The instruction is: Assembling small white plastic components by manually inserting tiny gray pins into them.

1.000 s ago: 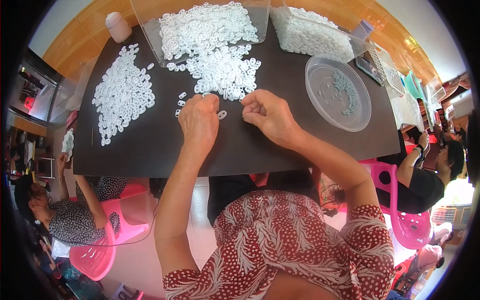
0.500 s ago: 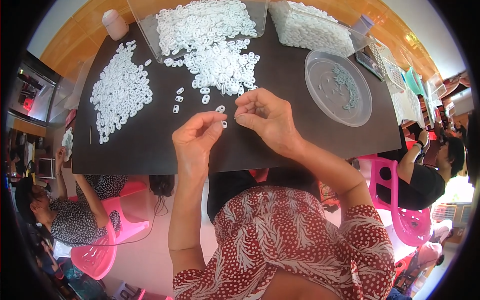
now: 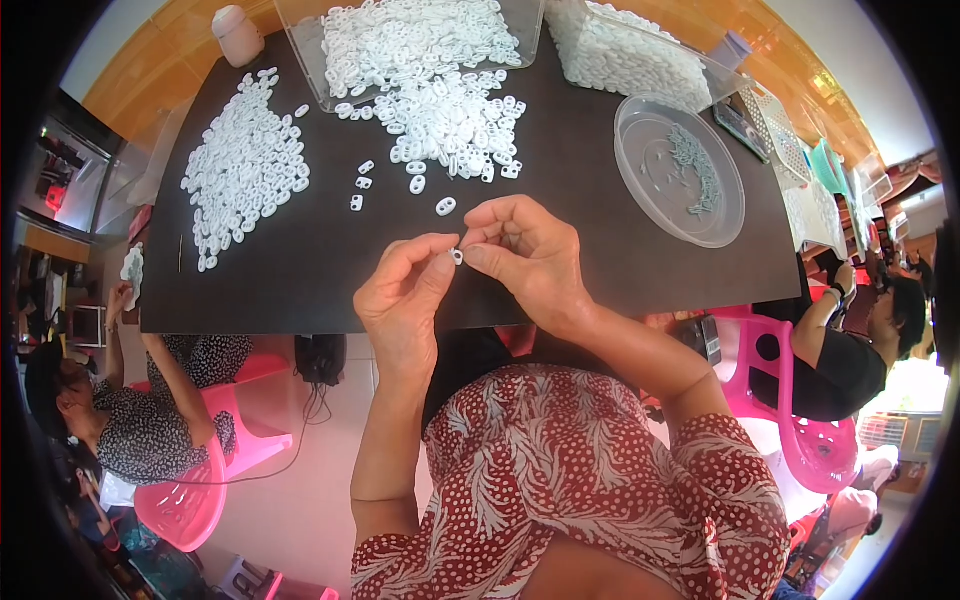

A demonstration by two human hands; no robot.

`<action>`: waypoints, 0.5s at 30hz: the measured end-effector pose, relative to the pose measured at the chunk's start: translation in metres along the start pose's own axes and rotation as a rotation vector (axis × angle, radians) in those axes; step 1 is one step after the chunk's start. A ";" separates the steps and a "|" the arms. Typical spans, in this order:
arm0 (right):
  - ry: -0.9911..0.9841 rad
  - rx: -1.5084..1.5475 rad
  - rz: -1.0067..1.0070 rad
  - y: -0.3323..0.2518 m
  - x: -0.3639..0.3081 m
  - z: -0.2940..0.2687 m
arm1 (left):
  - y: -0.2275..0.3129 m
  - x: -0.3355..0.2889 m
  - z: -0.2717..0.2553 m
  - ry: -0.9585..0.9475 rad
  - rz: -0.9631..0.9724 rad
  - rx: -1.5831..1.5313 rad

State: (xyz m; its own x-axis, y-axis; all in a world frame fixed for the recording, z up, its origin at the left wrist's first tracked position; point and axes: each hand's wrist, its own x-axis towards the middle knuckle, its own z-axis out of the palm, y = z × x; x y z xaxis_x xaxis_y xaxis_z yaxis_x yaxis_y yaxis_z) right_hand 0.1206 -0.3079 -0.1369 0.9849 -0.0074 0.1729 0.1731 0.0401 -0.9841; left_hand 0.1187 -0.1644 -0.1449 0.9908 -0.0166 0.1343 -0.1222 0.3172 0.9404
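My left hand (image 3: 403, 300) pinches a small white two-holed plastic piece (image 3: 457, 257) between thumb and fingertips. Against it, my right hand (image 3: 532, 262) is also closed in a pinch; whatever its fingertips hold is too small to make out. Just beyond my fingers, a loose white piece (image 3: 446, 206) of the same kind lies on the dark table (image 3: 300, 280). A few more such pieces (image 3: 363, 183) lie to the left of it. Farther back spreads a heap of white pieces (image 3: 450, 125). On the right, a clear round plastic tray (image 3: 628, 190) holds small grey-green slim parts (image 3: 697, 170).
A clear bin (image 3: 310, 70) of white pieces stands at the back, with a second bin (image 3: 630, 60) right of it. Another heap (image 3: 245, 165) covers the table's left. A pink-white bottle (image 3: 238, 38) stands behind. People sit on pink chairs (image 3: 190, 495) at both sides.
My right hand has moved in to meet my left, so the fingertips now come together at the white piece. The view has shifted slightly.
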 end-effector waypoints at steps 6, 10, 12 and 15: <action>-0.031 0.004 0.055 -0.003 -0.007 0.005 | -0.003 -0.006 0.000 0.074 0.050 -0.103; -0.005 0.018 0.023 0.003 -0.011 0.009 | -0.002 -0.008 -0.002 0.069 0.030 -0.061; -0.003 0.003 0.015 0.005 -0.012 0.011 | -0.005 -0.007 -0.002 0.092 0.051 -0.056; -0.001 0.003 0.013 0.004 -0.012 0.012 | -0.007 -0.014 -0.001 0.122 0.030 -0.024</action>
State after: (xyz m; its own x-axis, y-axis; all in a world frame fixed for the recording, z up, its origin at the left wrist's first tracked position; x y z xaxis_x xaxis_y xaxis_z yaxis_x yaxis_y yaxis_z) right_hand 0.1094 -0.2955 -0.1419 0.9872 -0.0062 0.1597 0.1598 0.0428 -0.9862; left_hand 0.1060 -0.1654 -0.1532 0.9867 0.1080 0.1215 -0.1514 0.3386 0.9287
